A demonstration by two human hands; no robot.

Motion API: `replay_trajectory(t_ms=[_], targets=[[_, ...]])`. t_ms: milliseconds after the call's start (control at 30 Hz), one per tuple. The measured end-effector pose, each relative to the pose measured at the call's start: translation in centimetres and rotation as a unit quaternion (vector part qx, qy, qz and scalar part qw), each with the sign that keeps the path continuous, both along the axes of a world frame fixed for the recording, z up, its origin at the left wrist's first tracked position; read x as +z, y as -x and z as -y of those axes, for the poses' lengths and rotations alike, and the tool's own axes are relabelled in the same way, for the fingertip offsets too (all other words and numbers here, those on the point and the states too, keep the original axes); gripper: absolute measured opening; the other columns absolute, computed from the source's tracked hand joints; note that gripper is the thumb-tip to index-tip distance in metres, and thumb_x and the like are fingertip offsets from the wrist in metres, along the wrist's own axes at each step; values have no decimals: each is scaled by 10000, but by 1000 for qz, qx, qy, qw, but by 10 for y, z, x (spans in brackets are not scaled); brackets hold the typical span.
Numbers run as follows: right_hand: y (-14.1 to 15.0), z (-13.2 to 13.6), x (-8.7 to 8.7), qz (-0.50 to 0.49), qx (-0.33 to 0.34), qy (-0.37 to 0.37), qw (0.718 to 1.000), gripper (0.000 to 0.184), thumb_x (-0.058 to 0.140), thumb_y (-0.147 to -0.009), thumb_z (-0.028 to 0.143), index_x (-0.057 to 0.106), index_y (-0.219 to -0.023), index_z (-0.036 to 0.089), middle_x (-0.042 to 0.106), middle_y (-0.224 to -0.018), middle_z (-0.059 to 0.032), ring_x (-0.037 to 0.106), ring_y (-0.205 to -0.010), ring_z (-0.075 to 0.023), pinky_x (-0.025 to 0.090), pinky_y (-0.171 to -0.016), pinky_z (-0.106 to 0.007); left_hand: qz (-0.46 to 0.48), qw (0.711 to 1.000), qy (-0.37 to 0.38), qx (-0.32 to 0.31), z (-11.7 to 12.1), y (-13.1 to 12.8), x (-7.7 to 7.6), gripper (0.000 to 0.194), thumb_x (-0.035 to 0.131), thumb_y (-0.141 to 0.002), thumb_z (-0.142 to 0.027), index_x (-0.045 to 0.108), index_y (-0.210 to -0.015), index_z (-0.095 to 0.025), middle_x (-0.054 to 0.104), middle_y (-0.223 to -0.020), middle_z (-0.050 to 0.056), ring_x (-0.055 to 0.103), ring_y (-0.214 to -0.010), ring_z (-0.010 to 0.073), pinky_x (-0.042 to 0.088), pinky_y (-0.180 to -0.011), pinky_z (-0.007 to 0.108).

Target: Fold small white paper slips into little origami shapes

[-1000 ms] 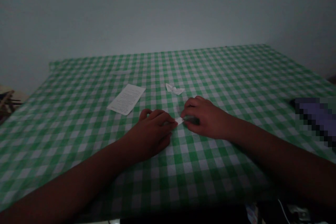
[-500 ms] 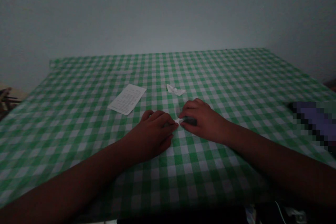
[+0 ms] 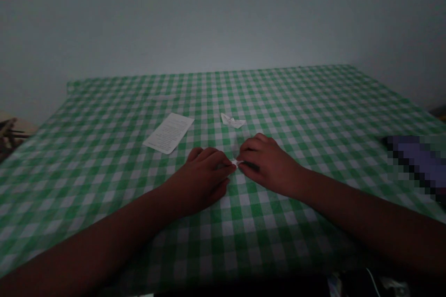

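Between my fingertips, low over the cloth, is a small piece of folded white paper (image 3: 235, 163); most of it is hidden by the fingers. My left hand (image 3: 205, 174) pinches its left end, thumb and fingers pressed together. On the other side my right hand (image 3: 265, 160) is closed on the right end, where a dark shaded part shows under the fingers. A folded paper boat (image 3: 232, 120) lies just beyond the hands. Farther left, a flat sheet of printed paper (image 3: 169, 133) rests on the table.
A green and white checked tablecloth (image 3: 296, 106) covers the table, which stands against a pale wall (image 3: 223, 18). At the right edge lies a dark-rimmed, pixelated object (image 3: 414, 158). Brown wooden parts (image 3: 12, 134) show beyond the left edge.
My right hand has tilted slightly and its fingers have closed down a little on the paper. The left hand holds nearly the same place.
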State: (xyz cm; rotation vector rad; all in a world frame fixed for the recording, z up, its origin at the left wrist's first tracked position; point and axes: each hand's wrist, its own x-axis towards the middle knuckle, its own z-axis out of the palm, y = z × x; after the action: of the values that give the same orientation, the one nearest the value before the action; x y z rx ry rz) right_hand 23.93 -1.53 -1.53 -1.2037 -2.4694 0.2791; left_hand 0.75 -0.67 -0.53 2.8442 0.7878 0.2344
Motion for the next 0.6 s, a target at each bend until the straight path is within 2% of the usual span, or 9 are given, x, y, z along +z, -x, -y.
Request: replay_trajectory(t_ms=[300, 467, 600], targets=[[1, 2, -2, -24, 14, 9, 1000, 139, 579, -942, 243, 693, -989, 181, 684, -997, -63, 552, -994, -240, 409, -885, -403, 2, 1000, -10, -5, 0, 3, -1, 312, 505, -972, -248, 594, -1270, -232, 602, -1224, 65, 502, -1159, 259, 356, -922, 438], [2, 1, -1, -68, 36, 38, 996, 95, 590, -912, 152, 669, -941, 197, 707, -954, -24, 584, -931, -202, 421, -888, -387, -1, 1000, -12, -5, -1, 3, -1, 347, 511, -965, -240, 572, -1306, -243, 587, -1266, 76, 497, -1173, 271, 359, -925, 447], [3, 2, -2, -86, 13, 31, 996, 129, 599, -892, 153, 671, -992, 192, 684, -988, -53, 571, -972, -217, 446, -910, -397, 5, 1000, -16, -9, -1, 4, -1, 335, 504, -971, -245, 579, -1298, -243, 591, -1254, 82, 499, -1161, 268, 358, -916, 449]])
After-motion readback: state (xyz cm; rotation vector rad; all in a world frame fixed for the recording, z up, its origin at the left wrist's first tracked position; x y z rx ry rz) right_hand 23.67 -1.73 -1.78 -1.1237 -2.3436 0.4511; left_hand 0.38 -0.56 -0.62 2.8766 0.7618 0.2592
